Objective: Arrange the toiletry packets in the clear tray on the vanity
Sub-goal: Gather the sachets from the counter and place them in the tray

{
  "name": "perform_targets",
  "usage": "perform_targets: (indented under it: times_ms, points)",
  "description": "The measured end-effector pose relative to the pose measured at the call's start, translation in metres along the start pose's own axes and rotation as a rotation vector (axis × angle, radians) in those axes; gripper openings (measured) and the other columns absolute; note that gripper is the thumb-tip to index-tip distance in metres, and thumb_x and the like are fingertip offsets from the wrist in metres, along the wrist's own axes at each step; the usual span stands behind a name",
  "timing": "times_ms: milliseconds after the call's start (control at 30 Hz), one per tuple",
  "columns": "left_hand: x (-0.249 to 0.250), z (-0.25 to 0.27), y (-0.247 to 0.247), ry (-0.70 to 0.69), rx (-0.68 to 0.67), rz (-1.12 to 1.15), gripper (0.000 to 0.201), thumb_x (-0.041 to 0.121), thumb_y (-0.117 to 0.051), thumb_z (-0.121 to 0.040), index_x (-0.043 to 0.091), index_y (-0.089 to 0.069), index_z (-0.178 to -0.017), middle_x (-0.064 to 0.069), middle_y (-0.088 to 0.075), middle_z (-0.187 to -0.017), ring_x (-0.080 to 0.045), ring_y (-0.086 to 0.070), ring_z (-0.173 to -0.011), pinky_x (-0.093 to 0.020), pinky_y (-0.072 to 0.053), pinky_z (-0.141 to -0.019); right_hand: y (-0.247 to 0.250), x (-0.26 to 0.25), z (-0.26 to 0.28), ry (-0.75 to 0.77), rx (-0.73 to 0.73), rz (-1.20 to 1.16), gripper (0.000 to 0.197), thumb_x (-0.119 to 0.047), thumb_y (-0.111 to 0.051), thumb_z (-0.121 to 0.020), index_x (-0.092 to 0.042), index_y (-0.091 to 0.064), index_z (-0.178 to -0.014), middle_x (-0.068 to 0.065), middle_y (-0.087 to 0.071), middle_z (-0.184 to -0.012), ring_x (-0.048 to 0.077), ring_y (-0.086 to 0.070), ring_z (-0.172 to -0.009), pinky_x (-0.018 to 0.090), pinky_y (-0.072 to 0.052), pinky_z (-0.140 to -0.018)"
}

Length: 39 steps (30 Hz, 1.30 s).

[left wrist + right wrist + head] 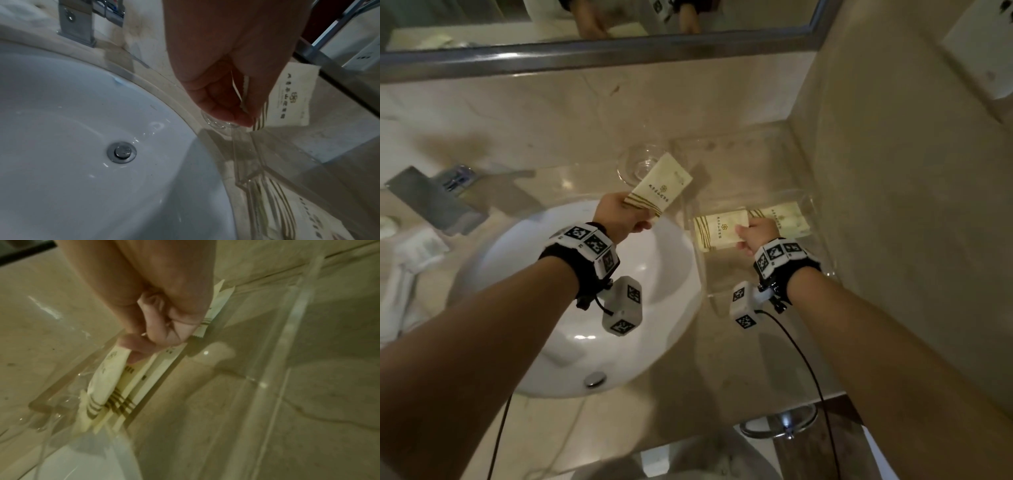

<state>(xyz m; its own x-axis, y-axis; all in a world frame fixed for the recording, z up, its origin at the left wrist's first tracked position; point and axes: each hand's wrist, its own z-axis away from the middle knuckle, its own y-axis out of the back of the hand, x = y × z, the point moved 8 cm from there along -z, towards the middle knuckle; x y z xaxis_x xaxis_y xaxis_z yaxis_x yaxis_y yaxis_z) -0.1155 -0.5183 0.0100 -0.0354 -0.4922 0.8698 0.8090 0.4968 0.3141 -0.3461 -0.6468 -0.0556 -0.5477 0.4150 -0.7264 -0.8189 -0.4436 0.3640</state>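
Cream paper packet (661,187), pinched in my left hand (619,219), hangs left of the clear acrylic tray (822,246) where my right hand (755,236) grips stacked packets (717,228).

white sink (661,274) | drain (121,152) | faucet (438,202) | glass (640,166) | mirror (585,58)

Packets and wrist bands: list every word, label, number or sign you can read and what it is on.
Held packet: logo and one line of characters, too blurred to read.
Tray packets: the same print, unreadable.
Left wrist band: square black-and-white marker codes, no words.
Right wrist band: the same codes.
No numbers or brand names are legible.
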Motion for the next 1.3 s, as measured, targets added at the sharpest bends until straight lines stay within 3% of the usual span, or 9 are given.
perform_targets:
  times_ms: [100, 300, 400, 533, 633, 767, 933, 1067, 1300]
  points:
    - [-0.004, -0.003, 0.006, -0.001, 0.014, -0.037, 0.033, 0.000, -0.064, -0.082, -0.005, -0.061, -0.114, -0.014, -0.064, -0.091, 0.004, -0.057, -0.037, -0.009, -0.049, -0.047, 0.000, -0.002, -0.004, -0.021, 0.049, -0.041, 0.039, -0.007, -0.054, -0.093, 0.002, -0.048, -0.130, 0.018, -0.061, -0.121, 0.015, -0.053, -0.051, 0.013, -0.029, -0.026]
    - [0.002, -0.004, -0.001, -0.005, -0.042, -0.056, 0.009, 0.008, -0.065, -0.084, 0.002, -0.066, -0.089, 0.004, -0.062, -0.063, -0.011, -0.053, -0.055, -0.011, -0.046, -0.052, 0.008, -0.013, 0.005, 0.072, 0.100, 0.041, 0.038, -0.025, -0.056, -0.092, -0.006, -0.054, -0.125, 0.009, -0.064, -0.112, 0.014, -0.055, -0.046, 0.012, -0.032, -0.026]
    - [0.013, -0.005, -0.013, -0.038, -0.098, -0.038, 0.015, 0.011, -0.064, -0.085, -0.004, -0.064, -0.087, -0.006, -0.059, -0.069, -0.012, -0.045, -0.054, -0.015, -0.041, -0.050, 0.021, -0.027, 0.014, 0.130, 0.144, 0.183, 0.042, -0.035, -0.047, -0.095, -0.010, -0.056, -0.127, 0.008, -0.066, -0.117, 0.011, -0.056, -0.046, 0.015, -0.039, -0.033]
    - [0.032, -0.004, -0.032, -0.074, -0.138, -0.058, 0.019, 0.015, -0.065, -0.084, -0.001, -0.060, -0.075, -0.008, -0.045, -0.063, -0.006, -0.042, -0.044, -0.018, -0.037, -0.051, 0.037, -0.044, 0.029, 0.202, 0.201, 0.164, 0.056, -0.048, -0.038, -0.095, 0.000, -0.063, -0.109, 0.007, -0.067, -0.084, 0.018, -0.060, -0.054, 0.026, -0.048, -0.058]
    - [0.043, -0.003, -0.051, -0.096, -0.179, -0.045, 0.038, 0.015, -0.065, -0.084, 0.008, -0.042, -0.054, -0.007, -0.041, -0.058, -0.009, -0.044, -0.047, -0.022, -0.040, -0.054, 0.033, -0.042, 0.034, 0.183, 0.011, -0.074, 0.048, -0.050, -0.043, -0.093, -0.007, -0.064, -0.097, 0.002, -0.062, -0.073, 0.012, -0.054, -0.050, 0.021, -0.038, -0.045]
    - [0.050, 0.003, -0.082, -0.083, -0.315, -0.049, 0.026, 0.011, -0.064, -0.085, 0.010, -0.052, -0.062, -0.004, -0.047, -0.061, 0.004, -0.047, -0.036, -0.009, -0.042, -0.045, 0.031, -0.033, 0.036, 0.186, -0.212, -0.308, 0.010, -0.017, -0.061, -0.090, -0.011, -0.059, -0.082, 0.001, -0.057, -0.068, 0.005, -0.046, -0.045, 0.015, -0.030, -0.037]
    - [0.048, 0.005, -0.097, -0.078, -0.311, -0.033, 0.014, 0.015, -0.060, -0.088, 0.018, -0.059, -0.074, 0.000, -0.059, -0.070, -0.002, -0.053, -0.046, -0.008, -0.043, -0.045, 0.072, -0.008, 0.016, 0.065, -0.089, -0.471, 0.015, -0.007, -0.054, -0.092, -0.012, -0.053, -0.078, 0.000, -0.044, -0.065, -0.001, -0.041, -0.032, 0.013, -0.027, -0.030]
    - [0.035, -0.001, -0.094, -0.058, -0.262, -0.052, 0.014, 0.017, -0.058, -0.090, 0.018, -0.058, -0.076, -0.001, -0.060, -0.071, 0.000, -0.054, -0.045, -0.013, -0.043, -0.051, 0.111, 0.022, 0.004, -0.095, 0.103, -0.210, 0.025, -0.016, -0.053, -0.094, -0.012, -0.050, -0.069, 0.000, -0.040, -0.059, 0.003, -0.036, -0.025, 0.011, -0.024, -0.029]
    - [0.028, -0.005, -0.085, -0.024, -0.222, -0.060, 0.017, 0.016, -0.056, -0.090, 0.019, -0.057, -0.074, -0.001, -0.059, -0.070, -0.002, -0.053, -0.049, -0.010, -0.042, -0.049, 0.122, 0.046, -0.024, -0.224, 0.229, 0.070, 0.028, -0.016, -0.053, -0.082, -0.008, -0.045, -0.056, 0.005, -0.045, -0.055, 0.022, -0.041, -0.047, 0.029, -0.033, -0.048]
